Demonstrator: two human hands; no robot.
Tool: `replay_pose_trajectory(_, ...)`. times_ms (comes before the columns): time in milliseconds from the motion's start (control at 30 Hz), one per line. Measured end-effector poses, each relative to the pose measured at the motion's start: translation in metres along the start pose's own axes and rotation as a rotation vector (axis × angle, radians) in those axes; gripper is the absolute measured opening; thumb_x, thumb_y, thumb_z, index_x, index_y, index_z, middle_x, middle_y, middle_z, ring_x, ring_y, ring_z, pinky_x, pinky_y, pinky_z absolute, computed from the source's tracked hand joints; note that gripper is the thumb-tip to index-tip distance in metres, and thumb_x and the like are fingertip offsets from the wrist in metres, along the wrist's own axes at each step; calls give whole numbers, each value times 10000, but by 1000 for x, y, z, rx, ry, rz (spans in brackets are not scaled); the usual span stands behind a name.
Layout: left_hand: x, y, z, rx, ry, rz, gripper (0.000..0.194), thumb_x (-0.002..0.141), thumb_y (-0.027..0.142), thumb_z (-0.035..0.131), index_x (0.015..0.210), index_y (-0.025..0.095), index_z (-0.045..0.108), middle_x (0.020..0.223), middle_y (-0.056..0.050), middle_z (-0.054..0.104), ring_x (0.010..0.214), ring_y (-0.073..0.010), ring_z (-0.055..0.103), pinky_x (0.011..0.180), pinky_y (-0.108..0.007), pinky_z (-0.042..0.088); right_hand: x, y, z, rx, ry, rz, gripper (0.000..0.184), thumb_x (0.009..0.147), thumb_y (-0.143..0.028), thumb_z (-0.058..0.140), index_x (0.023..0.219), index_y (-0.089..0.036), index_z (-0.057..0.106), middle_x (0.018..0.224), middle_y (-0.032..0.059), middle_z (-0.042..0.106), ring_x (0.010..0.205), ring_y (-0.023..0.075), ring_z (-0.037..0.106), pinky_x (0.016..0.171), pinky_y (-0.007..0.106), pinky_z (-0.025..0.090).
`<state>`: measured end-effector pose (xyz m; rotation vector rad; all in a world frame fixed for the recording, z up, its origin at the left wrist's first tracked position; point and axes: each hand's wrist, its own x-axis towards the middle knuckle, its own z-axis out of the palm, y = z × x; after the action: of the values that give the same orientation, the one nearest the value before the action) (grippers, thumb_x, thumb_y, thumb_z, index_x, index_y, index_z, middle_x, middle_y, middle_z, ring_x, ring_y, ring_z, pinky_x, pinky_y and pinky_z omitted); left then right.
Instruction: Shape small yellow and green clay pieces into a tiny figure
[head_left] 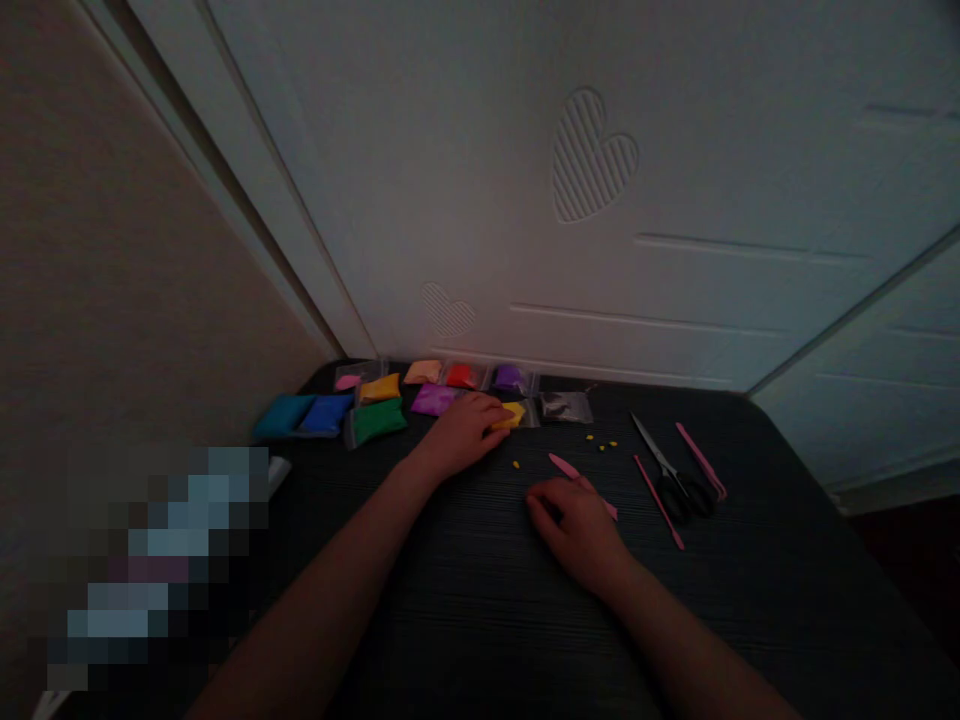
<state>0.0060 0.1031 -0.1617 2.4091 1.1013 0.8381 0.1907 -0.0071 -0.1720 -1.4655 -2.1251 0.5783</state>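
My left hand (466, 437) reaches to the row of packets, thumb and fingers closed about a small clear bag of yellow clay (513, 415). Lower and to the right, my right hand (577, 525) rests on the dark table with its fingers curled in and thumb and forefinger together; whatever they may hold is hidden. A pink modelling knife (564, 466) lies just behind the right hand, partly covered by it. Between the hands sits a tiny yellow piece (516, 464). Several small yellow-and-dark pieces (601, 447) lie further right.
Bags of green (379, 421), blue (325, 415), orange (380, 388), red (463, 376) and purple clay (508, 377) line the back left. A grey bag (566, 406) lies beyond. Black-handled scissors (663, 464), a thin pink tool (660, 503) and pink tweezers (702, 461) are at right. A white panel (480, 200) rises behind.
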Motion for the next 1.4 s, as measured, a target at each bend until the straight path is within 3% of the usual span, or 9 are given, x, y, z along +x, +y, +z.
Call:
replay_pose_trajectory(133, -10, -16, 6, 251, 7, 39, 254, 801, 220, 448, 1019, 214, 578, 1038, -59, 572, 986, -187, 480, 885, -378, 373, 0, 0, 1, -5, -3, 2, 181, 833, -228, 409, 930, -244, 562, 875, -22, 630, 819, 118, 550, 828, 301, 319)
replay_pose_trajectory(533, -17, -30, 11, 259, 117, -15, 267, 803, 175, 424, 1038, 187, 549, 1038, -69, 536, 977, -193, 468, 871, -362, 396, 2, -4, 5, -115, -114, -19, 275, 804, -161, 418, 1033, -246, 543, 769, 4, 610, 714, 142, 522, 764, 336, 290)
replay_pose_trajectory(700, -18, -29, 7, 302, 155, -84, 246, 788, 196, 433, 987, 152, 570, 867, -68, 558, 846, -184, 495, 770, -321, 424, 0, -3, 5, -132, -130, -23, 292, 792, -154, 427, 1047, -246, 534, 740, -1, 595, 705, 142, 512, 760, 344, 274)
replay_pose_trajectory(900, -22, -28, 4, 332, 102, -159, 185, 775, 201, 405, 782, 165, 586, 761, -43, 612, 751, -169, 547, 695, -289, 416, -1, -3, 5, -136, -130, -55, 293, 781, -162, 445, 1049, -238, 535, 712, 1, 575, 681, 140, 495, 752, 346, 270)
replay_pose_trajectory(1400, -23, -27, 5, 366, 92, -282, 201, 771, 244, 397, 797, 185, 587, 755, -27, 648, 710, -165, 588, 642, -262, 402, -2, -7, 6, -265, -251, -155, 342, 785, -212, 431, 1119, -255, 491, 738, 16, 587, 692, 167, 479, 750, 377, 257)
